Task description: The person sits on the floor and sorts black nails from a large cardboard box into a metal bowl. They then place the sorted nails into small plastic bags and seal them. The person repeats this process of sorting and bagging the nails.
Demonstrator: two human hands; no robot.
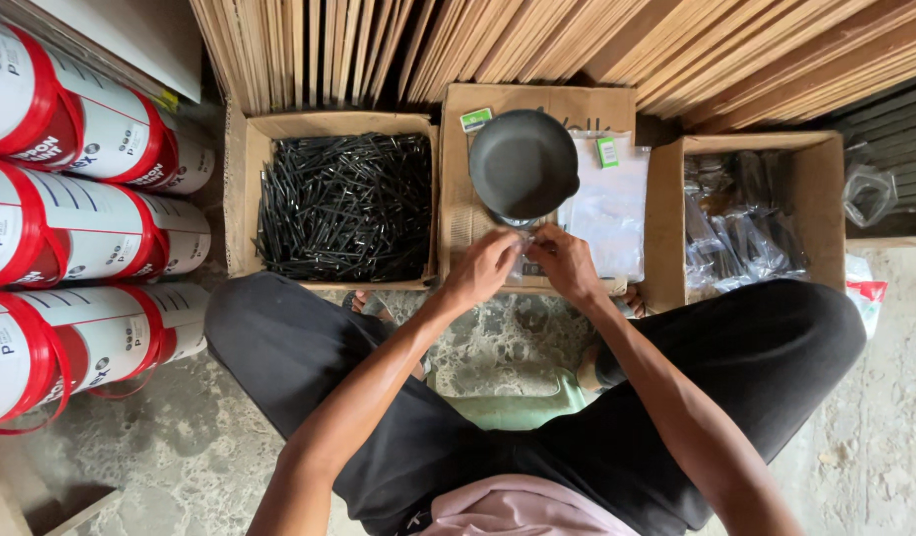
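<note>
Head view, looking down on a seated person with knees spread.

- Left hand (483,266): fingers pinched narrow on a small clear plastic bag (525,250), held from its left edge.
- Right hand (567,260): fingers closed on the same bag from the right; the two hands almost touch over the front edge of the middle carton.
- Middle cardboard carton (458,208): holds a round black scale pan (523,162), just beyond the hands, and a stack of clear plastic bags (612,203) on its right side.
- Left cardboard box (242,199): filled with loose black screws (344,206).
- Right cardboard box (666,218): holds filled clear packets of dark hardware (741,223).
- Far left: white buckets with red bands (71,228), lying on their sides, stacked.
- Top: plywood sheets (577,40) standing on edge behind the boxes.
- Floor: mottled stone (498,347).
</note>
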